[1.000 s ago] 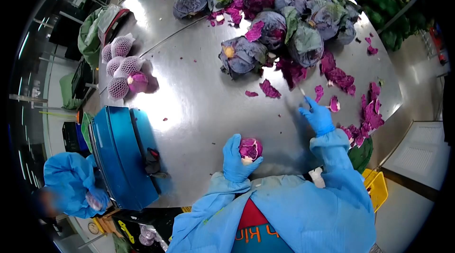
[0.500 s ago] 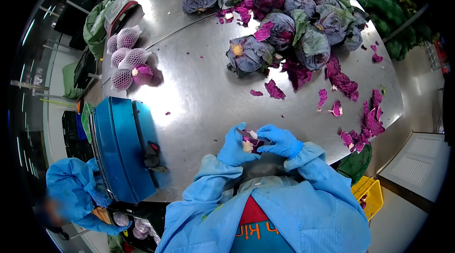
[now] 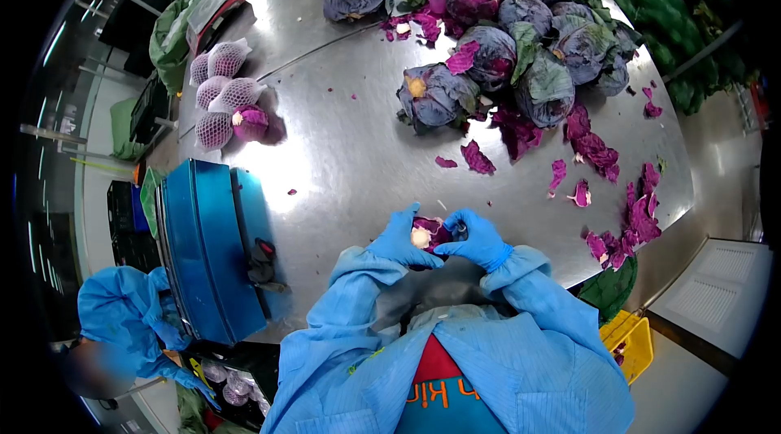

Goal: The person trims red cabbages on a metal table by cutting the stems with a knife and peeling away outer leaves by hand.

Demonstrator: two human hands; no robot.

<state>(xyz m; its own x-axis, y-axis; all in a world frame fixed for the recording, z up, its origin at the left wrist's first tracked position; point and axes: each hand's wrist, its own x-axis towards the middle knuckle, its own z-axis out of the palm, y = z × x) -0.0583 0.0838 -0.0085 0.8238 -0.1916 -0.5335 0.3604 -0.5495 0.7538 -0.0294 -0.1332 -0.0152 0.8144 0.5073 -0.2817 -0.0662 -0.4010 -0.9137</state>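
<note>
The left hand (image 3: 396, 239) grips a red cabbage (image 3: 427, 235); I can't tell what the right hand (image 3: 482, 242) grips. It looks like trimming; more cuts need care.

Glare burns white patches into the steel table (image 3: 350, 161), strongest near the blue bin (image 3: 195, 247), while a soft shadow falls beside the un-netted cabbage (image 3: 250, 123) and thin light strips (image 3: 54, 43) shine at the far left. The held cabbage (image 3: 429, 235) reads fairly clearly, but the green heap (image 3: 651, 15) is dim. Wide-lens distortion bends the outer edges into black corners, and blur masks the co-worker's head (image 3: 102, 369)
</note>
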